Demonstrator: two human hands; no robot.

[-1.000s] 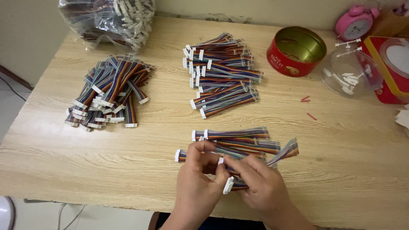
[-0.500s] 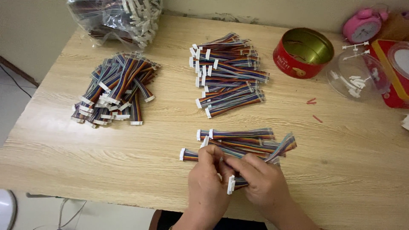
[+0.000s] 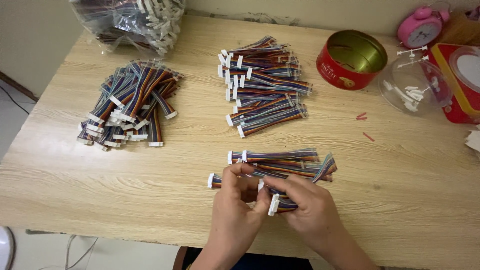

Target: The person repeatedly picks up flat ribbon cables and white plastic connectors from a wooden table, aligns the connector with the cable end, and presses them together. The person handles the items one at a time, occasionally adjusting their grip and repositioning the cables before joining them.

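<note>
My left hand (image 3: 239, 202) and my right hand (image 3: 306, 210) meet at the table's near edge and both pinch a rainbow ribbon cable (image 3: 280, 202) with a white connector. The cable rests on a small bundle of similar cables (image 3: 285, 162) lying just beyond my fingers. A larger stack of the same cables (image 3: 262, 85) lies farther back in the middle. Another heap of them (image 3: 130, 102) sits to the left.
A clear plastic bag of more cables (image 3: 130, 22) is at the back left. At the back right stand an open red round tin (image 3: 351, 59), a clear plastic lid with small white parts (image 3: 412, 87), a pink alarm clock (image 3: 421, 26) and a red box (image 3: 462, 80). The wooden table (image 3: 400, 190) ends near me.
My hands have stayed on the small bundle, with the fingers shifting slightly on the cable. The view has shifted slightly.
</note>
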